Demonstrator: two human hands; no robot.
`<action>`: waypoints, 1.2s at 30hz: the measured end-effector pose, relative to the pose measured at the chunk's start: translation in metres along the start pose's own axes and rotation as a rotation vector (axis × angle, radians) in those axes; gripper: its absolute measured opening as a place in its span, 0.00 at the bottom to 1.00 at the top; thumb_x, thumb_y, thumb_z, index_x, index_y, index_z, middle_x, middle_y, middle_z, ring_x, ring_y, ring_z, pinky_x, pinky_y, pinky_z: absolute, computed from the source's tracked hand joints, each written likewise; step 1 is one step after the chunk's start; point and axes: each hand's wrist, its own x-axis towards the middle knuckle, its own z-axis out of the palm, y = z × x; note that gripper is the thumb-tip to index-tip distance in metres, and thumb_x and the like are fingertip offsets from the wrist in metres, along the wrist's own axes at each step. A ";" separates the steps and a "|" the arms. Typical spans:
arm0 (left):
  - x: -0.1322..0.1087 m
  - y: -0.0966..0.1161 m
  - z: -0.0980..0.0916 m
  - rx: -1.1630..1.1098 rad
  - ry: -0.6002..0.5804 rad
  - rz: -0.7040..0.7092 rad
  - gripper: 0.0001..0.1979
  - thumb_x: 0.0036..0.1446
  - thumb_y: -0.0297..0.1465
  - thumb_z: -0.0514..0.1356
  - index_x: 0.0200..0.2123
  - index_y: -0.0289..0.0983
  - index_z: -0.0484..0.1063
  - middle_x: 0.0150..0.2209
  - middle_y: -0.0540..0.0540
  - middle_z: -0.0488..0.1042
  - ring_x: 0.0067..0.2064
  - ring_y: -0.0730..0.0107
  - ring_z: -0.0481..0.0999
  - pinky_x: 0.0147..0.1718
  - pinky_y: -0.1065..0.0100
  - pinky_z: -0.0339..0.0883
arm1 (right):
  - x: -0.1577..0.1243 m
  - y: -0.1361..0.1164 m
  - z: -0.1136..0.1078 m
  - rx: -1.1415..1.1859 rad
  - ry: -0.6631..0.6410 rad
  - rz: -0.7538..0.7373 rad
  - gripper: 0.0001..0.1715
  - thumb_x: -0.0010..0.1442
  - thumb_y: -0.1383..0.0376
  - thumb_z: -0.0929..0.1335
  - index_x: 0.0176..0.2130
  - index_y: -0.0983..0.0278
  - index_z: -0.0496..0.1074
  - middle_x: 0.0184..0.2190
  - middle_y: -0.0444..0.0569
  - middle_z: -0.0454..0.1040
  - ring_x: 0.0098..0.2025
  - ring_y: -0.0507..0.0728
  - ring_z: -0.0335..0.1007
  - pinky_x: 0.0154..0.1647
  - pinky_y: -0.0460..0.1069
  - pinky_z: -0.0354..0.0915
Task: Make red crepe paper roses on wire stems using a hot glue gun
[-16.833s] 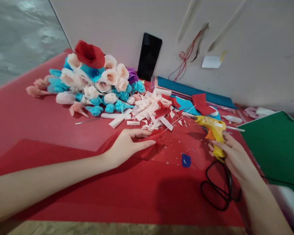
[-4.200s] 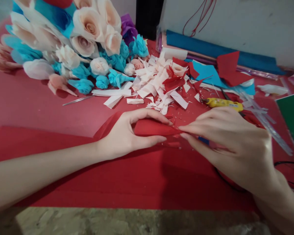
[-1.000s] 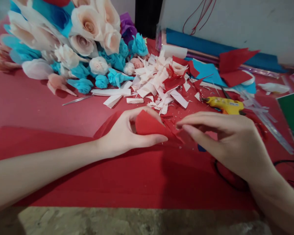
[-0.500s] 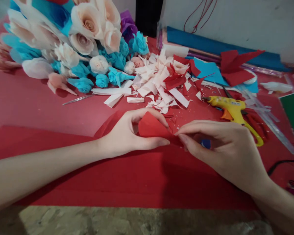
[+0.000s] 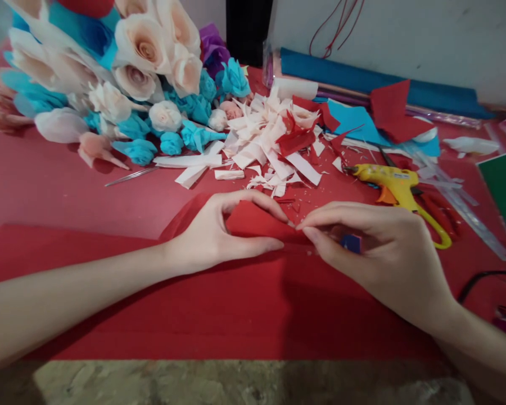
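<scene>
A red piece of crepe paper (image 5: 259, 220) is held between my two hands over the table's near side. My left hand (image 5: 219, 228) curves around it, thumb on the near side and fingers on the far side. With thumb and forefinger, my right hand (image 5: 375, 253) pinches the paper's right end. Below both hands a large red paper sheet (image 5: 194, 315) lies along the table's front edge. A small dark blue object (image 5: 351, 243) shows behind my right thumb, its kind unclear.
Paper flowers (image 5: 145, 50) in cream, blue and pink crowd the back left. Paper scraps (image 5: 270, 135) are heaped in the middle. To the right lie a yellow glue gun (image 5: 394, 180) and clear glue sticks (image 5: 472, 216). Tweezers (image 5: 130, 176) rest on the left, rolled blue paper (image 5: 375, 81) at the back.
The red paper between my hands now lies flatter and lower, its upper tip tilted further left. Both hands keep their hold, and the whole view has shifted slightly.
</scene>
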 end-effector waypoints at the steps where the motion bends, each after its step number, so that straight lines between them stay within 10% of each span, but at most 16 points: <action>1: 0.000 0.001 0.000 0.000 0.000 -0.005 0.09 0.45 0.28 0.64 0.33 0.38 0.71 0.36 0.50 0.76 0.38 0.71 0.74 0.41 0.72 0.67 | 0.000 0.000 0.000 -0.003 0.007 -0.009 0.05 0.53 0.72 0.66 0.28 0.63 0.69 0.28 0.40 0.73 0.27 0.46 0.67 0.24 0.40 0.61; 17: 0.000 -0.001 0.002 -0.152 -0.017 -0.014 0.09 0.44 0.26 0.65 0.32 0.38 0.71 0.37 0.49 0.76 0.41 0.71 0.75 0.43 0.72 0.69 | 0.001 0.003 0.001 -0.026 0.033 0.024 0.04 0.51 0.71 0.66 0.29 0.64 0.70 0.24 0.41 0.71 0.22 0.45 0.62 0.21 0.40 0.60; 25: 0.001 -0.002 0.004 -0.027 0.077 -0.043 0.09 0.44 0.31 0.65 0.31 0.38 0.73 0.34 0.50 0.77 0.37 0.69 0.76 0.39 0.71 0.71 | 0.003 0.009 -0.037 -0.227 0.392 0.101 0.06 0.54 0.68 0.66 0.35 0.61 0.71 0.33 0.43 0.73 0.31 0.50 0.69 0.32 0.44 0.66; 31: 0.000 -0.003 0.005 -0.096 0.109 -0.082 0.09 0.44 0.32 0.65 0.31 0.38 0.71 0.35 0.50 0.77 0.38 0.68 0.76 0.35 0.72 0.72 | -0.018 0.065 -0.075 -0.737 0.413 0.288 0.15 0.54 0.63 0.65 0.42 0.66 0.67 0.40 0.56 0.67 0.43 0.64 0.65 0.42 0.60 0.62; 36: 0.001 -0.003 0.005 -0.155 0.098 -0.086 0.10 0.44 0.32 0.65 0.32 0.37 0.71 0.38 0.46 0.77 0.38 0.66 0.76 0.32 0.72 0.73 | -0.037 0.138 -0.081 -0.724 0.158 0.317 0.11 0.60 0.59 0.61 0.38 0.63 0.67 0.36 0.48 0.68 0.36 0.50 0.65 0.37 0.47 0.65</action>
